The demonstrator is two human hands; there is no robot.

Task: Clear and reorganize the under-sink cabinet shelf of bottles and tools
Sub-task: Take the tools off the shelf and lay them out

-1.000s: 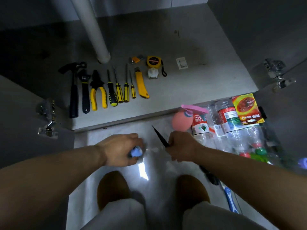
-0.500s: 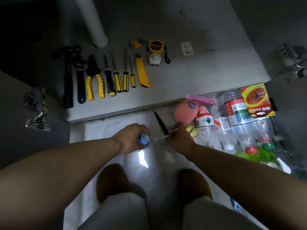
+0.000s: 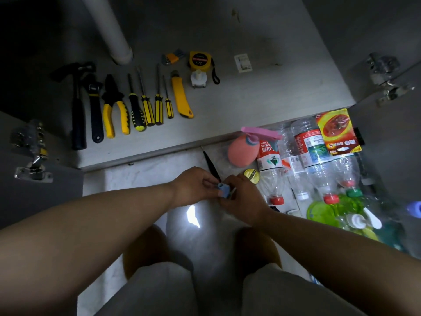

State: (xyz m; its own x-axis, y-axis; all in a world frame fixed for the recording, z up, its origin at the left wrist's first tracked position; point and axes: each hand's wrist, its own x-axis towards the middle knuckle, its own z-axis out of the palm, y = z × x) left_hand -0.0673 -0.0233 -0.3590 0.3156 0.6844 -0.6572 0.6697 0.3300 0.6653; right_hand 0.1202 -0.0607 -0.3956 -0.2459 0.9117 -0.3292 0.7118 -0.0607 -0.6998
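Observation:
My left hand (image 3: 193, 185) and my right hand (image 3: 241, 197) meet over the floor in front of the cabinet, both pinching a small blue object (image 3: 223, 190) between their fingers. A black pointed tool (image 3: 210, 161) lies on the floor just behind my hands. On the cabinet shelf (image 3: 262, 99) lies a row of tools: a hammer (image 3: 77, 106), a wrench (image 3: 94, 106), yellow pliers (image 3: 115, 108), screwdrivers (image 3: 148, 103), a yellow utility knife (image 3: 181, 96) and a tape measure (image 3: 200, 60). Clear plastic bottles (image 3: 307, 156) and a pink spray bottle (image 3: 243, 149) lie on the floor at the right.
A grey drain pipe (image 3: 111, 30) stands at the back of the shelf. Open cabinet doors with metal hinges (image 3: 32, 153) flank both sides. A red-yellow food packet (image 3: 337, 133), a green bottle (image 3: 330, 210) and a small yellow tin (image 3: 251, 176) lie among the bottles. My knees are below.
My right hand let go of the black pointed tool, which now lies on the floor, and closed in on the blue object that my left hand holds. The view shifted toward the shelf.

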